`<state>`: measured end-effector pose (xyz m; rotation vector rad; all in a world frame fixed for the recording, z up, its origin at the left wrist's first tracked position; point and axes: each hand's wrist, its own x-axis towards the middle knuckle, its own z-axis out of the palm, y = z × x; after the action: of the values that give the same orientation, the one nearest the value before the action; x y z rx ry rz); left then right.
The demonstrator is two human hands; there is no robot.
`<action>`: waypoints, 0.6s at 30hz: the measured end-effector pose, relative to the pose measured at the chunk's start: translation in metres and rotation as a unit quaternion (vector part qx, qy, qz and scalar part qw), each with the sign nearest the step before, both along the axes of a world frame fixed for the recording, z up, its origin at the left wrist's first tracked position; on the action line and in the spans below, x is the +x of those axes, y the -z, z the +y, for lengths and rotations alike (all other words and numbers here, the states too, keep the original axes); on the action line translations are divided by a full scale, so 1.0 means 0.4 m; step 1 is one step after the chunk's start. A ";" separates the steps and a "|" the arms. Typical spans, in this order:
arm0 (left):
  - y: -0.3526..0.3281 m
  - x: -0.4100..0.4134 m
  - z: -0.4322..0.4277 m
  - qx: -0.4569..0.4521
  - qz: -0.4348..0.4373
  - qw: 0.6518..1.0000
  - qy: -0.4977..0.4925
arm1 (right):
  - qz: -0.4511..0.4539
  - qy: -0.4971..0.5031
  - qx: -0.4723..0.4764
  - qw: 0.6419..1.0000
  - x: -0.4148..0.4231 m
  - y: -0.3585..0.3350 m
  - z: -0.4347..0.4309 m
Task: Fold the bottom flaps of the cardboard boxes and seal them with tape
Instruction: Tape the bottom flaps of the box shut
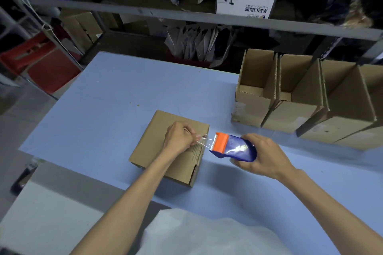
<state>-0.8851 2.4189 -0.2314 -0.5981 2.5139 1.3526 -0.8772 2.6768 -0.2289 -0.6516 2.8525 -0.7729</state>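
I count one closed brown cardboard box (157, 147) lying flat near the middle of the blue table (116, 93), one tape dispenser (234, 148), blue with an orange toothed head, and at least three open boxes (294, 97) in a row at far right. My left hand (179, 138), over the closed box's right end, pinches a clear strip of tape (204, 141) stretched from the dispenser. My right hand (263, 155) grips the dispenser just beside the box.
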 end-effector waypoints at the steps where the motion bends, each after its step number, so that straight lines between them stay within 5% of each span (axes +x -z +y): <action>1: 0.001 0.000 0.000 -0.002 0.001 1.000 0.000 | 0.000 0.000 0.005 1.000 -0.002 -0.001 -0.001; 18: 0.015 0.001 -0.019 -0.055 0.033 0.998 -0.002 | -0.004 -0.001 0.027 1.000 -0.005 -0.004 0.043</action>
<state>-0.8848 2.4114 -0.2374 -0.5885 2.6553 1.2621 -0.8793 2.6942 -0.2274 -0.6430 2.8539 -0.6951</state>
